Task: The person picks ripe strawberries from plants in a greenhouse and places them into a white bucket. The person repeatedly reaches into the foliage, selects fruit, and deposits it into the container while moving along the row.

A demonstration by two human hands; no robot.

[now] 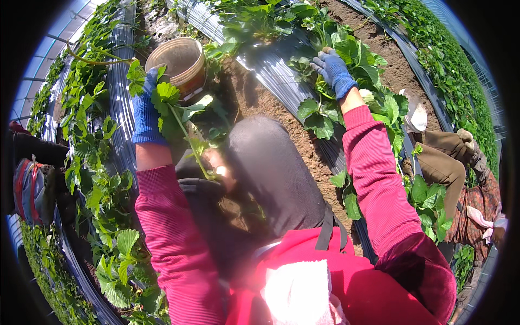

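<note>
My left hand (149, 105), in a blue knit glove, holds a bunch of picked green leaves and stems (172, 101) beside a round plastic bucket (195, 77). A long brownish runner sticks out to its left. My right hand (335, 73), in a blue glove with tan fingertips, reaches into a strawberry plant (351, 50) on the ridge; its fingers lie among the leaves, and whether they pinch anything cannot be told. More strawberry leaves (319, 118) spread just below that hand. The inside of the bucket looks greyish, its bottom partly shaded.
Ridges covered with silvery plastic film (276, 73) run on both sides of a soil furrow (260, 95), where my knees are. Another person (447, 158) works at the right near a white bowl-like thing (416, 111). At the far left is a striped bag (32, 191) beside dark clothing.
</note>
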